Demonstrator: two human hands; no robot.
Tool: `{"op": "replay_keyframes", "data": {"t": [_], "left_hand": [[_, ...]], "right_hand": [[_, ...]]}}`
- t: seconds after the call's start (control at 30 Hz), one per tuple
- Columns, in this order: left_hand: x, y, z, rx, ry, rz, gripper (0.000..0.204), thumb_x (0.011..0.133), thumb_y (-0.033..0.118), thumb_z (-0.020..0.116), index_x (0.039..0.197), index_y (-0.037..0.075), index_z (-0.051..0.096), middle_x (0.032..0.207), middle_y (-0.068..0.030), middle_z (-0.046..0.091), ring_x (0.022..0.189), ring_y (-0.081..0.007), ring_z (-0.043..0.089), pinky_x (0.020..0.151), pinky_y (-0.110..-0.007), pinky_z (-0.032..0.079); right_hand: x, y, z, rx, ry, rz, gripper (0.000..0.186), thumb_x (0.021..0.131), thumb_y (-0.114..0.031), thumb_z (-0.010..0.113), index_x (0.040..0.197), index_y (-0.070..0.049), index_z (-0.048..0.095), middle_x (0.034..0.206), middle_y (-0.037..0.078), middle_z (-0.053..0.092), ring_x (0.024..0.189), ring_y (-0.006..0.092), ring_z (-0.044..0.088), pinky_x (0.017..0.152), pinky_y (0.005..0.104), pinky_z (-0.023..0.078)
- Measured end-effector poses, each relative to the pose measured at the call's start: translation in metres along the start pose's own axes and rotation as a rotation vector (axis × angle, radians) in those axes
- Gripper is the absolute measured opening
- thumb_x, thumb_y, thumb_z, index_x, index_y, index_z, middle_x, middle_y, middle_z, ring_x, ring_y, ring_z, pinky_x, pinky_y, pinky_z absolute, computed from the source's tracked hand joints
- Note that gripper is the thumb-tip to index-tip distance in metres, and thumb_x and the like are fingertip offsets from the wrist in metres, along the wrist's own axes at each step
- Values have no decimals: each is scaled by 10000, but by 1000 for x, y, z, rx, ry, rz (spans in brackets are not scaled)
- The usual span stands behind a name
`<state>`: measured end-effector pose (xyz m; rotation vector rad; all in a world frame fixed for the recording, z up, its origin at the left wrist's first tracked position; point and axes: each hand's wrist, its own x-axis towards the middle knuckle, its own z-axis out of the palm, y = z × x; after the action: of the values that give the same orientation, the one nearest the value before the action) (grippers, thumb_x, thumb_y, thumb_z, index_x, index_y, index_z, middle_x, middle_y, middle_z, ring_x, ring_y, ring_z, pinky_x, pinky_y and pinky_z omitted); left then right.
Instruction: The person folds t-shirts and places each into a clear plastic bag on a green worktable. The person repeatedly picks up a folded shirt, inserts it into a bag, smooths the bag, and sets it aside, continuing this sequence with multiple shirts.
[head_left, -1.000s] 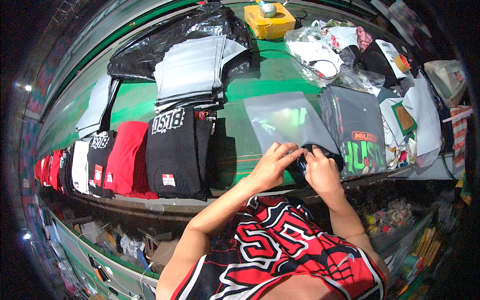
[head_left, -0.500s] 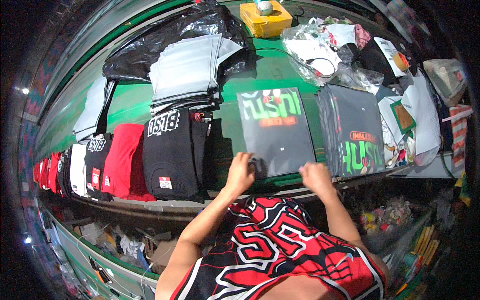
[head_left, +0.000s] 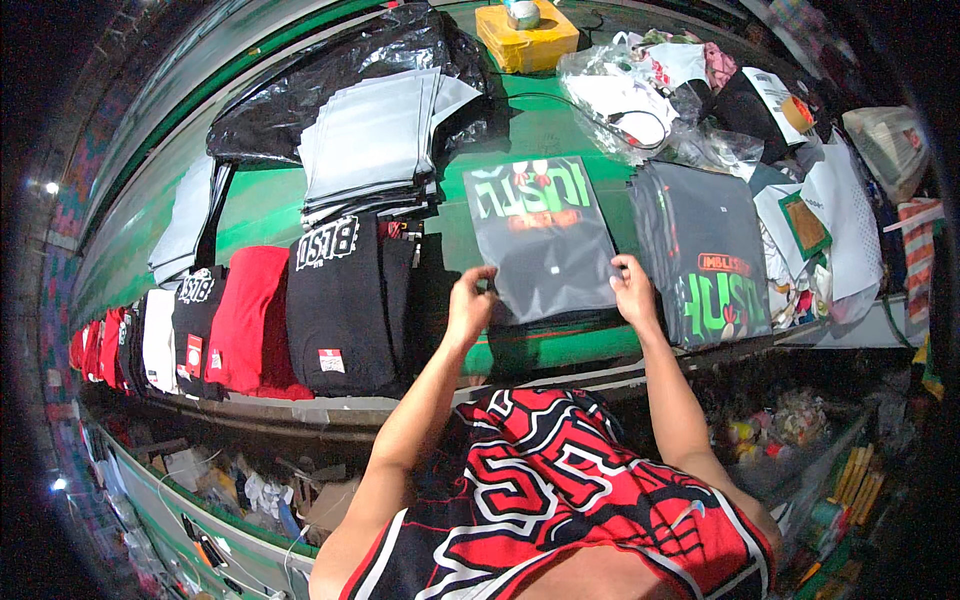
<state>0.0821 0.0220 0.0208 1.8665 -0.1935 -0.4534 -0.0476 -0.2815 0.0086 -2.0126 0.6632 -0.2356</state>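
A folded dark grey T-shirt in a clear plastic bag (head_left: 550, 250), with green and orange print toward its far end, lies in front of me on the green table. My left hand (head_left: 470, 303) has its fingers curled closed at the bag's left edge, near the lower corner. At the right edge, my right hand (head_left: 634, 290) pinches the plastic between thumb and fingers. Just right of it stands a stack of similar bagged T-shirts (head_left: 705, 260), printed end toward me.
Folded black T-shirts (head_left: 345, 310) and red T-shirts (head_left: 245, 320) line the table's front left edge. Beyond them sit grey plastic mailer bags (head_left: 365, 130), a black plastic sheet (head_left: 280, 105) and a yellow taped box (head_left: 525, 40). Clear bags and clutter (head_left: 630, 100) crowd the far right.
The bagged T-shirt has shifted away from me and slightly left, its near end leaving the table's front edge. Both hands moved forward with it, the right one now at its side edge.
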Motion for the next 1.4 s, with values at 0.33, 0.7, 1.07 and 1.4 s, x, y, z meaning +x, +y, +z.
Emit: {"op": "replay_keyframes", "data": {"t": [0.33, 0.7, 1.07, 1.4], "left_hand": [[-40, -21, -23, 138, 49, -78, 482, 864, 31, 747, 1306, -50, 572, 1084, -170, 713, 1007, -260, 696, 916, -361, 540], [-49, -12, -27, 298, 1, -124, 327, 919, 107, 696, 1191, -62, 632, 920, -168, 731, 867, -244, 715, 790, -375, 556], [-43, -30, -24, -21, -14, -245, 442, 898, 34, 637, 1320, -61, 543, 954, -130, 684, 871, -213, 653, 793, -344, 522], [-53, -18, -29, -78, -58, -246, 507, 919, 10, 630, 1397, -41, 466, 887, -39, 592, 790, -140, 563, 732, -292, 479]], "right_hand": [[-23, 0, 8, -282, -79, -128, 367, 758, -22, 807, 1089, -53, 652, 1101, 151, 585, 978, 338, 627, 860, 432, 529], [-64, -84, 105, -299, -191, -786, 212, 803, -69, 751, 1004, -20, 705, 1019, 136, 620, 984, 335, 615, 877, 439, 530], [-57, -86, 148, -475, -223, -1179, 163, 842, -151, 676, 968, -53, 707, 859, 46, 610, 828, 227, 598, 734, 382, 461], [-48, -29, 50, -535, -74, -1126, 217, 807, -107, 724, 1016, -48, 721, 938, 36, 668, 840, 223, 630, 735, 395, 474]]}}
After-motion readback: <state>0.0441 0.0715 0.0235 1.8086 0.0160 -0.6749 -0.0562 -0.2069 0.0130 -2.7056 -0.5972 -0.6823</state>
